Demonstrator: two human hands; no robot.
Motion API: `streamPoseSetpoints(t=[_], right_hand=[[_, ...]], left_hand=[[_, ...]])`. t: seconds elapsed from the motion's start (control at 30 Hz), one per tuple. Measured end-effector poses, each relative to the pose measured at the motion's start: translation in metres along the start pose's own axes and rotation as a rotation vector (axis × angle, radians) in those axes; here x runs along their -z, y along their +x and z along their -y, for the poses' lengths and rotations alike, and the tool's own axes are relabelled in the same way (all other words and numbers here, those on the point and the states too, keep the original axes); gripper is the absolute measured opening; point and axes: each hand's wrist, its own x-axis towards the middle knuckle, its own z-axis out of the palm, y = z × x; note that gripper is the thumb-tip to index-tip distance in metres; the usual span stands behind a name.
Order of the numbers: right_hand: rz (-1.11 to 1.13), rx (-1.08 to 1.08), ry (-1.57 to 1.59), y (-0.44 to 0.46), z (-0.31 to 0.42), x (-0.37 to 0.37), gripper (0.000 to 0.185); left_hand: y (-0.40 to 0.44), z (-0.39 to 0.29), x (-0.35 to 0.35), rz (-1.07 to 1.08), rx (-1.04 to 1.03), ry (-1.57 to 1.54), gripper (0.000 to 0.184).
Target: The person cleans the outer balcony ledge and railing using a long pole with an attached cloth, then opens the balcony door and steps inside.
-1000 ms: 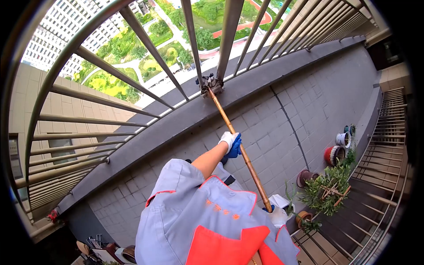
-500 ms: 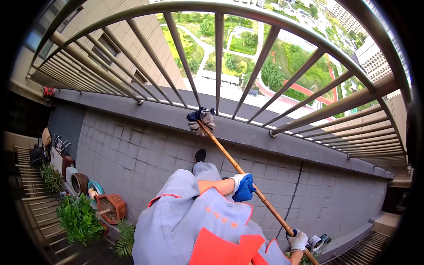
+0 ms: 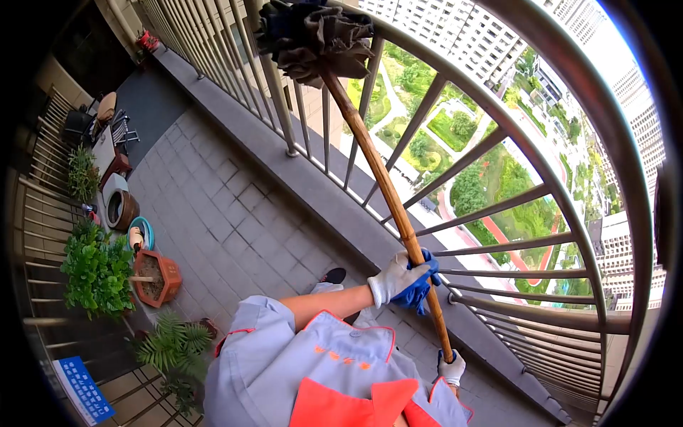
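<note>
Left hand (image 3: 404, 279) is wrapped around a wooden pole (image 3: 377, 164) partway down, fingers curled in on it, white glove with blue showing around the fingers. Right hand (image 3: 451, 368) is closed around the lower end, gloved too. The mop head (image 3: 316, 46), basically a clump of dark and greyish rags, is at the pole's far end, up by the metal railing (image 3: 279, 107). Can't tell if they're touching. Potted plants (image 3: 98, 270) are off to the left, well apart from the pole.
</note>
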Motion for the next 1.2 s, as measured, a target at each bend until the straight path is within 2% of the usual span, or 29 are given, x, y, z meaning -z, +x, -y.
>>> streamPoseSetpoints(t=[0.03,0.07,0.1,0.13,0.2,0.23,0.27,0.3,0.33,0.4,0.47,0.5,0.53,0.57,0.6,0.67,0.73,0.8,0.87,0.9,0.93,0.97,1.03,1.07,1.1,1.13,1.17,1.2], right_hand=[[0.07,-0.066,-0.026,-0.012,-0.004,0.006,0.015],[0.11,-0.176,0.101,-0.027,-0.074,-0.024,0.016],[0.202,-0.266,0.072,-0.041,-0.09,-0.017,0.019],[0.2,-0.264,0.054,-0.042,-0.074,0.01,0.019],[0.555,-0.465,-0.134,-0.063,0.018,0.068,0.047],[0.569,-0.429,-0.32,-0.06,0.045,0.063,0.044],[0.566,-0.439,-0.32,-0.054,0.06,0.045,0.044],[0.49,-0.35,-0.414,-0.043,0.068,0.017,0.032],[0.409,-0.259,-0.508,-0.034,0.079,0.0,0.024],[0.369,-0.257,-0.507,-0.021,0.119,0.0,0.025],[0.334,-0.219,-0.526,-0.021,0.112,0.002,0.024],[0.316,-0.19,-0.506,-0.022,0.104,0.005,0.023],[0.291,-0.162,-0.489,-0.021,0.088,0.01,0.021],[0.082,-0.076,-0.231,-0.02,0.05,0.001,0.016],[-0.007,0.007,-0.119,-0.015,0.04,-0.003,0.015],[-0.128,-0.059,-0.071,-0.004,0.04,-0.015,0.017],[-0.103,0.036,0.099,0.012,0.06,-0.017,0.021],[0.075,-0.024,0.077,0.023,0.091,-0.005,0.023],[0.21,-0.018,0.032,0.025,0.075,-0.011,0.022],[0.295,-0.15,0.051,0.02,0.079,-0.005,0.021],[0.291,-0.144,0.044,0.023,0.086,-0.003,0.021],[0.336,-0.146,-0.034,0.028,0.092,0.0,0.022],[0.424,-0.168,-0.187,0.029,0.103,0.004,0.027],[0.471,-0.186,-0.264,0.026,0.108,0.007,0.03],[0.516,-0.206,-0.336,0.022,0.113,0.008,0.032],[0.556,-0.225,-0.402,0.018,0.12,0.005,0.035],[0.523,-0.116,-0.433,0.024,0.139,-0.009,0.039],[0.453,-0.089,-0.518,0.028,0.183,-0.007,0.036]], left_hand=[[-0.001,0.016,-0.002,-0.031,0.13,-0.094,0.007],[-0.001,0.039,-0.001,-0.046,0.236,-0.153,0.005],[-0.005,0.072,0.007,-0.044,0.243,-0.1,0.008],[-0.009,0.094,0.016,-0.114,0.207,0.115,0.013],[-0.004,0.146,0.041,-0.299,0.525,-0.195,0.012],[0.003,0.158,0.069,-0.349,0.659,-0.281,0.012],[0.013,0.167,0.102,-0.369,0.762,-0.314,0.012],[0.023,0.178,0.133,-0.384,0.836,-0.313,0.012],[0.031,0.188,0.162,-0.398,0.885,-0.304,0.012],[0.045,0.198,0.204,-0.37,0.93,-0.245,0.012],[0.038,0.176,0.208,-0.322,0.888,-0.235,0.012],[0.033,0.167,0.199,-0.362,0.863,-0.312,0.012],[0.026,0.129,0.168,-0.439,0.822,-0.378,0.012],[0.021,0.092,0.139,-0.474,0.747,-0.383,0.013],[0.01,0.049,0.106,-0.429,0.479,-0.359,0.013],[0.011,-0.012,0.073,-0.157,0.251,-0.26,0.009],[0.02,-0.037,0.062,-0.01,-0.01,-0.125,0.009],[0.031,-0.036,0.075,0.028,-0.052,-0.089,0.009],[0.034,-0.023,0.088,0.07,-0.079,-0.059,0.009],[0.03,-0.01,0.093,0.061,-0.065,-0.099,0.009],[0.027,0.007,0.099,0.052,-0.056,-0.139,0.01],[0.025,0.037,0.109,0.019,0.018,-0.293,0.01],[0.021,0.075,0.13,-0.233,0.204,-0.539,0.01],[0.034,0.128,0.163,-0.37,0.357,-0.345,0.015],[0.048,0.156,0.197,-0.499,0.565,-0.185,0.029],[0.043,0.106,0.196,-0.557,0.682,-0.336,0.031],[0.053,0.128,0.224,-0.64,0.793,-0.359,0.031],[0.06,0.143,0.253,-0.59,0.821,-0.425,0.032]])
